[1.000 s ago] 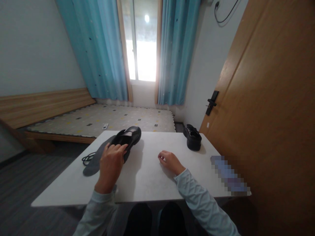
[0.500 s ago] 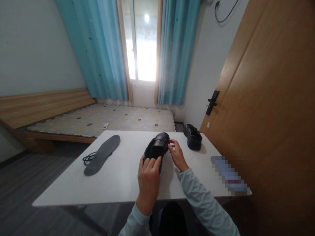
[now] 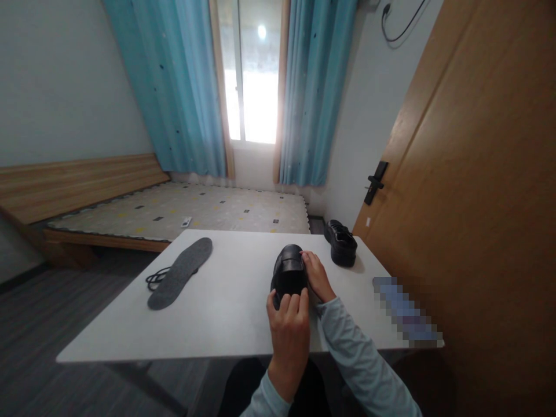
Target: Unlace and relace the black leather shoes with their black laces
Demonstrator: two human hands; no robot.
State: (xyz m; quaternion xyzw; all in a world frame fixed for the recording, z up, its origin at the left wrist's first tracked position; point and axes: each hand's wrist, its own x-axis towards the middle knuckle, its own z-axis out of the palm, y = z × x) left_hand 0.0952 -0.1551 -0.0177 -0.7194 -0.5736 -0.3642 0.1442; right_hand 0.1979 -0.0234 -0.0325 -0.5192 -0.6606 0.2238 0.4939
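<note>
A black shoe [image 3: 290,263] rests on the white table [image 3: 217,324], toe pointing away and its dark opening toward me. My left hand [image 3: 289,318] grips the shoe's heel end, fingers curled over the rim. Along the shoe's right side, my right hand [image 3: 318,278] holds it near the toe with the fingertips against the upper. A grey insole [image 3: 180,275] lies flat at the table's left, partly over a coil of black shoelace [image 3: 155,279]. Another black shoe [image 3: 342,246], with laces, stands near the far right corner.
A blurred bluish flat item [image 3: 403,313] lies at the table's right edge. Beyond the table is a bed with a patterned mattress [image 3: 226,208] and a small white object [image 3: 186,222] on it. A wooden door [image 3: 469,174] stands close on the right.
The shoe has turned to point more straight away from me and shifted right and slightly nearer. My left hand has moved right with it; my right hand stays beside it.
</note>
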